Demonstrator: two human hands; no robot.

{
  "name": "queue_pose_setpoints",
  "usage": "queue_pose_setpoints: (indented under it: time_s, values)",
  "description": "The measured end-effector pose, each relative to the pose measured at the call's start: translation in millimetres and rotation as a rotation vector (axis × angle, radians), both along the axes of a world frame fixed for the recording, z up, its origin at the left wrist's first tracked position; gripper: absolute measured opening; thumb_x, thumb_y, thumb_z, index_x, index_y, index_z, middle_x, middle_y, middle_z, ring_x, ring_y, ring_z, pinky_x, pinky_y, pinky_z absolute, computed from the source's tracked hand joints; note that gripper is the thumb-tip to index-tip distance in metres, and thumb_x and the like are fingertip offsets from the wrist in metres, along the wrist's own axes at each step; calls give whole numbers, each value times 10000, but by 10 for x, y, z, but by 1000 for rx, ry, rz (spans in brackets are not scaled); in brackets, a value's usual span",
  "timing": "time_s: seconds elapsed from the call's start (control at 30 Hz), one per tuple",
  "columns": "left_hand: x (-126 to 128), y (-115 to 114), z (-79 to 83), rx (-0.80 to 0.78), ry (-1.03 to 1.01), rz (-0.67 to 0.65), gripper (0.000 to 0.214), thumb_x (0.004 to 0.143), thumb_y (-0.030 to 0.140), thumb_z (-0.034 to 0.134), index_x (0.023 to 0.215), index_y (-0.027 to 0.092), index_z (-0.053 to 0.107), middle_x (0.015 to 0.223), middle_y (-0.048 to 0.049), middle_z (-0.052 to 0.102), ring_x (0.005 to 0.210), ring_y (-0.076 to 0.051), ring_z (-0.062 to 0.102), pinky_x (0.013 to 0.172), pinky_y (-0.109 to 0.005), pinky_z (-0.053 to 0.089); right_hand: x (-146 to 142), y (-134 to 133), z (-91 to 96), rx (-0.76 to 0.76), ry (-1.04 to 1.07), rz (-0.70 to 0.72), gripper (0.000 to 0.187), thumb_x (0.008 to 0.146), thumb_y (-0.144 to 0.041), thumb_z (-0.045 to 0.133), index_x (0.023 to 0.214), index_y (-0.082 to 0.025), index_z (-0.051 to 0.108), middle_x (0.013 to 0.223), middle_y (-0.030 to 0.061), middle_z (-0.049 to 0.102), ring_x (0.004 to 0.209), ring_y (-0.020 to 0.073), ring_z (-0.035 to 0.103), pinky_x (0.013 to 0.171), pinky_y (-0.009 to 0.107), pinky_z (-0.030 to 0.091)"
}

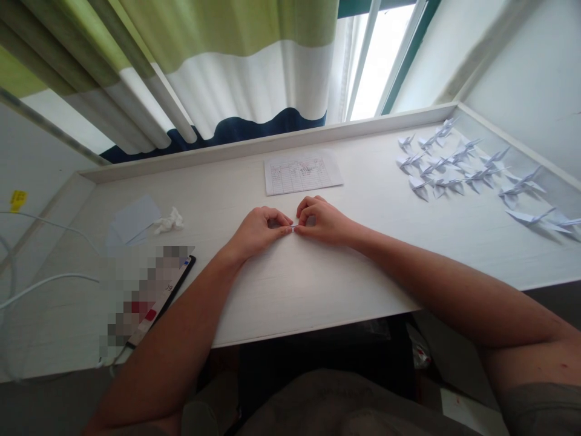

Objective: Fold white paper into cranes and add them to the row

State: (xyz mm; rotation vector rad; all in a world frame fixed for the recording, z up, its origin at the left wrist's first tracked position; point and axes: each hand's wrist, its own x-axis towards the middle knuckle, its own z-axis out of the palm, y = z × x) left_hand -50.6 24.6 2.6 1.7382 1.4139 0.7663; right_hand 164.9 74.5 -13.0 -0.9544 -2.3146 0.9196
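Big white desk (318, 290) fills the middle. On its right side sit lots of folded paper birds (458, 166) in rows. A printed sheet (302, 172) lies just behind the hands. Left hand (258, 233) & right hand (324, 221) rest on the desk, fingertips touching. Both pinch tight on a tiny white bit (294, 228) btwn them, mid desk. It's too small to tell more.

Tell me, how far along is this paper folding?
Done: a cluster of folded paper cranes lies on the right of the desk. In hand: the left hand and right hand pinch a tiny paper piece between them; its fold stage is too small to tell. Left: flat sheets lie unfolded at the left.
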Motion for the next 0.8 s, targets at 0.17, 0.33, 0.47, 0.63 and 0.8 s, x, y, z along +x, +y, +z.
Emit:
queue_pose_setpoints:
  time_s: [0.17, 0.33, 0.47, 0.63, 0.8]
  values:
    - [10, -4, 6, 8, 15, 17, 171, 809, 333, 799, 900, 192, 766, 932, -47, 810, 854, -208, 710, 815, -343, 544, 31, 9, 0, 9, 17, 2, 159, 843, -188, 763, 1001, -198, 783, 1078, 93, 734, 1095, 290, 632, 988, 436, 495]
    - [0, -1, -1, 22, 32, -4, 150, 817, 327, 780, 893, 201, 807, 977, -61, 820, 936, -239, 725, 908, -381, 549, 38, 15, -8, 21, 0, 30, 170, 887, -194, 760, 1022, -224, 858, 1100, 103, 730, 1112, 293, 644, 1028, 462, 488]
    - [-44, 13, -1, 39, 61, -47, 170, 841, 326, 742, 927, 213, 836, 1039, -68, 824, 990, -250, 721, 935, -390, 543, 32, 27, -43, 27, 25, 21, 116, 878, -205, 785, 968, -212, 859, 1072, 100, 737, 1063, 278, 659, 991, 446, 503]
    - [-56, 25, 30, 5, 69, -64, 271, 956, 339, 599, 1053, 188, 801, 1006, -64, 809, 854, -207, 691, 851, -368, 540, 36, 37, -81, 45, 50, 19, 70, 856, -182, 786, 910, -201, 826, 1063, 96, 744, 1073, 283, 652, 989, 443, 502]
    - [-20, 7, 69, 49, 177, -52, 299, 973, 358, 567, 1092, 199, 790, 1061, -80, 787, 884, -223, 667, 856, -390, 531, 37, 7, -43, 48, 32, 20, 133, 854, -149, 730, 958, -197, 798, 1044, 95, 763, 1090, 289, 639, 973, 429, 495]
